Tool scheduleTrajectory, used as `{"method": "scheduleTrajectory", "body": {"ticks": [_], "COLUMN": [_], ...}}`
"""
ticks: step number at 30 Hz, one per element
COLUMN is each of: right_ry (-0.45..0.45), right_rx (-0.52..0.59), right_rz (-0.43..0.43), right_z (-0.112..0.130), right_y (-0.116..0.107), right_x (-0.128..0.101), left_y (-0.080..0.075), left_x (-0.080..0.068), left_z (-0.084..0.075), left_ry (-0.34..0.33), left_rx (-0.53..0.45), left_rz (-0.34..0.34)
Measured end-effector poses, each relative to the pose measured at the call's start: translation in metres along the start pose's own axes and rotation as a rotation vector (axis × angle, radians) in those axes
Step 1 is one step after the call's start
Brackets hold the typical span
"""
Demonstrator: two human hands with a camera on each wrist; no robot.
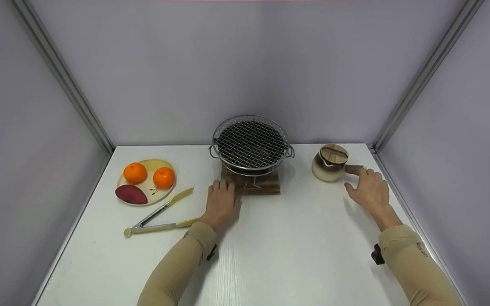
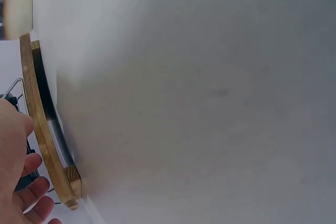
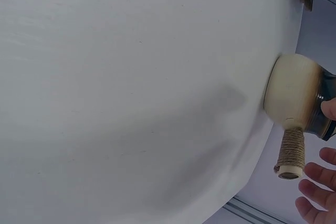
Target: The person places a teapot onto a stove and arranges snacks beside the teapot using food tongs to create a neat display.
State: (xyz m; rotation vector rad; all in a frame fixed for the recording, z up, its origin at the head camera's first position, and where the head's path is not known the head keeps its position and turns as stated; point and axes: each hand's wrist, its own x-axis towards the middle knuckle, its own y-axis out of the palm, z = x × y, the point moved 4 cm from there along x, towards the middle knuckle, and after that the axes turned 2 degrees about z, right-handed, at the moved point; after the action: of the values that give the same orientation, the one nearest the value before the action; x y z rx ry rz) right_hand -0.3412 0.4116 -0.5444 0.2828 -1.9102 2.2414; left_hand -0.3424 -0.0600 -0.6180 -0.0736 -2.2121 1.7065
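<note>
Left hand (image 1: 221, 205) lies flat on the white worktop (image 1: 270, 255), fingers straight and released, fingertips touching the front edge of the dark wooden square board (image 1: 251, 183). On that board stands the round steel wire-mesh grill (image 1: 250, 144). The left wrist view shows the board's pale wooden edge (image 2: 44, 129) just beside the palm.

Over on the far right, the right hand (image 1: 370, 189) is open and grasps nothing, fingers loosely extended, fingertips just reaching the rope-wrapped side handle (image 3: 293, 150) of the cream and brown ceramic pot with a wooden lid (image 1: 330, 162). From the right wrist view, the fingers (image 3: 317, 174) sit beside the handle's end, not wrapped around it.

The risks, as I judge them: the pot stands near the worktop's right edge, so a sideways nudge on that handle could spin or tip it, and the lid looks loose enough to slide off. A push from the left hand could shift the board and rock the grill on top.

Both forearms, in tan sleeves, stretch forward, wrists low.
</note>
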Motion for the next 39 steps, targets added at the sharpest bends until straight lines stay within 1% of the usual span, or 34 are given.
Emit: {"method": "scheduleTrajectory", "body": {"ticks": [4, 10, 15, 21, 25, 34, 39], "right_ry": [-0.001, 0.002, 0.002, 0.007, 0.014, 0.018, 0.012], "right_rx": [-0.002, 0.014, 0.017, 0.023, 0.026, 0.005, -0.007], "right_rz": [0.015, 0.030, 0.037, 0.037, 0.040, 0.064, 0.085], "right_z": [-0.003, -0.006, -0.009, -0.013, -0.017, -0.021, -0.022], "right_y": [0.000, -0.002, -0.002, -0.002, 0.000, 0.002, 0.002], "right_x": [0.003, 0.005, 0.007, 0.011, 0.015, 0.025, 0.030], "left_y": [0.001, 0.003, 0.005, 0.010, 0.011, 0.014, 0.015], "left_x": [0.001, 0.004, 0.006, 0.009, 0.010, 0.015, 0.017], "left_z": [-0.002, -0.004, -0.003, -0.002, -0.002, -0.002, -0.003], "left_ry": [-0.005, -0.006, 0.000, 0.018, 0.018, 0.006, 0.000], "left_rx": [-0.012, -0.054, -0.075, -0.051, -0.050, 0.032, 0.055], "left_rz": [0.011, 0.036, 0.041, 0.020, 0.017, 0.053, 0.061]}}
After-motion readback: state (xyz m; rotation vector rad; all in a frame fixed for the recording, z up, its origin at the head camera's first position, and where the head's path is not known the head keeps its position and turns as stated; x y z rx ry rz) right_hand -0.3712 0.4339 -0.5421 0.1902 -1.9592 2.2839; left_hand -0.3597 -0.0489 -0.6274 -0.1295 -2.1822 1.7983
